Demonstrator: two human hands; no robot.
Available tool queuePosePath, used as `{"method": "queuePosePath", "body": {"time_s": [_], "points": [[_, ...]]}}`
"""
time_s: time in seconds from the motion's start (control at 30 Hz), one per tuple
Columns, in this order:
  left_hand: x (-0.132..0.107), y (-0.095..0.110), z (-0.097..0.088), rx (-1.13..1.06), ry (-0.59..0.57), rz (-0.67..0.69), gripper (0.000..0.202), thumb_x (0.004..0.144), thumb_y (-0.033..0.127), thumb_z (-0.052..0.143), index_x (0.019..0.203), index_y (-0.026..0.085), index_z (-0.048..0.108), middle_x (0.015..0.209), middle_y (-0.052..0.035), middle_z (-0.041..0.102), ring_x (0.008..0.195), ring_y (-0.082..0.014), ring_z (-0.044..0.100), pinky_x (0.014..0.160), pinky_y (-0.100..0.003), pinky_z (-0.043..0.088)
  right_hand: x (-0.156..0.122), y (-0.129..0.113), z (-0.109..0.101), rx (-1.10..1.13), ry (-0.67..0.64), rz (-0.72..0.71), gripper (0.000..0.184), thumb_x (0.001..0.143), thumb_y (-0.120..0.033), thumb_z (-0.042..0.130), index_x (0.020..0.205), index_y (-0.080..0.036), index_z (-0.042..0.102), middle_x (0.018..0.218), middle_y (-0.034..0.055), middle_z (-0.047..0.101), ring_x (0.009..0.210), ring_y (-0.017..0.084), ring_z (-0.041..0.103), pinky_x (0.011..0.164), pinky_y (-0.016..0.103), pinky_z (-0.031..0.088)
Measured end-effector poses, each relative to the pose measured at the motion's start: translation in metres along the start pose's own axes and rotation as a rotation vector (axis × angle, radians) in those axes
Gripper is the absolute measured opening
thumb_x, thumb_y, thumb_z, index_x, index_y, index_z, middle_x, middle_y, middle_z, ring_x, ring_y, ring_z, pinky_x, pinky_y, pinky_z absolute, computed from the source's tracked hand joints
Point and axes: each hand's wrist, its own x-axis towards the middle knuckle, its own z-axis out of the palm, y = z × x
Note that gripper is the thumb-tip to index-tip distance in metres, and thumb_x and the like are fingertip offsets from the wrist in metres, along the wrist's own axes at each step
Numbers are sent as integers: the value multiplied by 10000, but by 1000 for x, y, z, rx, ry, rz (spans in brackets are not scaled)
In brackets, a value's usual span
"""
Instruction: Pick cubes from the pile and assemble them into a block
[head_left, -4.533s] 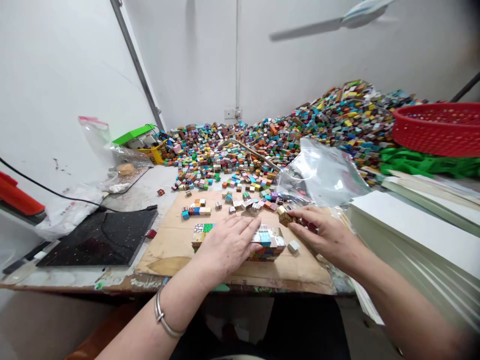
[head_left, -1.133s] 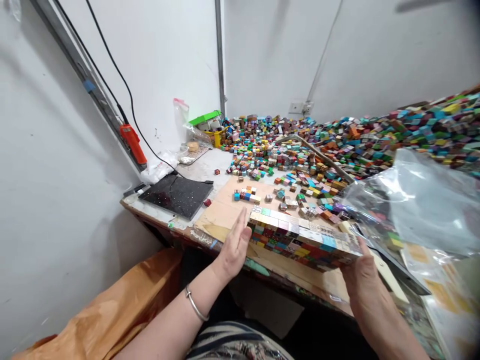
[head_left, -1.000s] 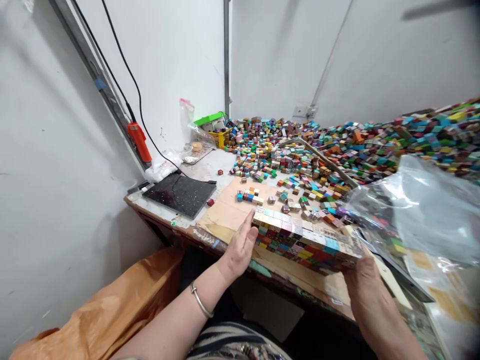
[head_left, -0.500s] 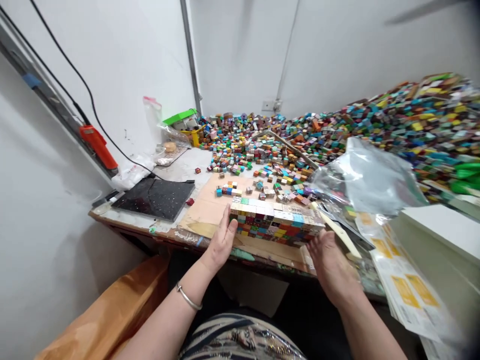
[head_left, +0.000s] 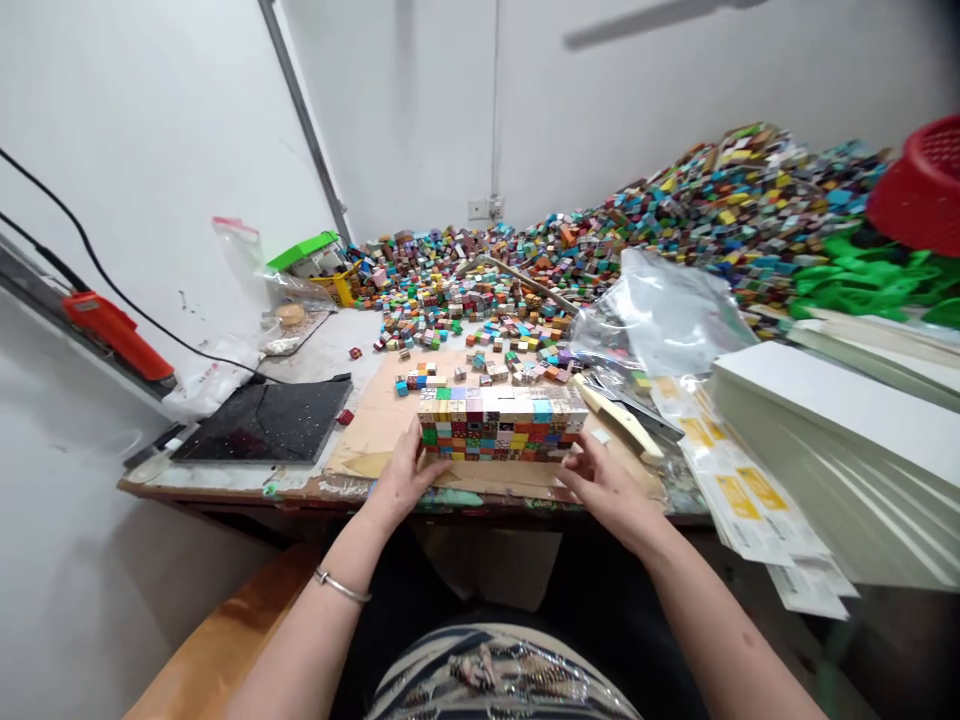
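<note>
A long block of small patterned cubes (head_left: pixel 499 440), several rows deep, stands on the light brown board (head_left: pixel 360 430) near the table's front edge. My left hand (head_left: pixel 405 470) is closed about its left end, thumb along the lower front. At the right end, my right hand (head_left: pixel 600 480) has curled fingers at the lower corner; its fingertips are partly hidden. Just behind the block lie a few loose cubes (head_left: pixel 427 381). A cream-handled tool (head_left: pixel 622 420) with a metal blade lies right of the block.
Heaps of colourful cubes (head_left: pixel 675 220) cover the back and right. A clear plastic bag (head_left: pixel 660 310) lies before them, beside stacked white sheets (head_left: pixel 847 420) and label strips (head_left: pixel 735 500). On the left are a black speckled slab (head_left: pixel 262 420) and a corded orange-red tool (head_left: pixel 116 335).
My view has turned to the right. The block, tilted in my hands before, now sits level on the board, with my hands still at its ends.
</note>
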Motion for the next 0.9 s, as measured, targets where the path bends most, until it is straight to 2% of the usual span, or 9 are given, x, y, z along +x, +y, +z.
{"method": "queuePosePath", "body": {"time_s": [0.03, 0.1, 0.2, 0.27, 0.4, 0.47, 0.63, 0.9], "points": [[1, 1, 0, 14, -17, -19, 779, 660, 500, 565, 1329, 256, 250, 1379, -41, 383, 1311, -108, 381, 1215, -331, 322, 3, 0, 0, -22, -23, -22, 566, 761, -327, 526, 1285, -194, 360, 865, 43, 536, 732, 154, 523, 610, 268, 479], [2, 4, 0, 47, -33, -57, 719, 659, 507, 564, 1289, 260, 322, 1365, -30, 398, 1309, -114, 379, 1215, -345, 315, 10, -1, 0, -87, -22, -68, 481, 741, -279, 524, 1203, -181, 433, 817, 26, 538, 656, 136, 488, 581, 261, 448], [0, 10, 0, 117, -25, -99, 619, 673, 524, 533, 1227, 286, 390, 1344, -5, 424, 1284, -120, 402, 1191, -371, 333, 17, -4, 0, -189, 38, -115, 395, 717, -201, 511, 1111, -172, 510, 904, 35, 587, 716, 146, 509, 691, 289, 431], [-1, 11, 1, 165, -21, -111, 575, 683, 540, 504, 1200, 305, 407, 1314, 9, 456, 1250, -118, 432, 1168, -378, 351, 18, -7, -1, -170, 48, -100, 405, 711, -177, 512, 1116, -170, 514, 970, 38, 603, 788, 159, 534, 744, 294, 424], [-2, 8, 1, 238, -24, -82, 596, 693, 553, 473, 1233, 325, 367, 1297, 8, 467, 1221, -114, 446, 1145, -368, 366, 13, -10, -3, 50, -25, -99, 485, 731, -197, 531, 1207, -168, 448, 1112, 44, 580, 927, 171, 560, 800, 285, 435], [-2, 6, 2, 266, -22, -73, 611, 698, 557, 455, 1250, 315, 353, 1295, -5, 464, 1220, -120, 441, 1141, -374, 368, 11, -12, -5, 119, -52, -132, 460, 761, -210, 513, 1215, -172, 449, 1174, 42, 556, 991, 168, 550, 858, 285, 421], [-1, 2, 2, 306, -21, -74, 587, 697, 571, 435, 1202, 271, 424, 1209, -33, 519, 1174, -143, 460, 1109, -415, 384, 10, -14, -7, 77, -72, -166, 370, 790, -215, 499, 1159, -198, 524, 1169, 13, 576, 1048, 169, 534, 941, 292, 377], [-1, 6, 4, 329, -22, -84, 539, 706, 564, 422, 1150, 262, 469, 1200, -30, 521, 1160, -142, 463, 1103, -420, 387, 11, -8, -5, 79, -71, -197, 414, 816, -291, 504, 1223, -217, 490, 1183, 13, 567, 1033, 176, 544, 918, 315, 402]]}}
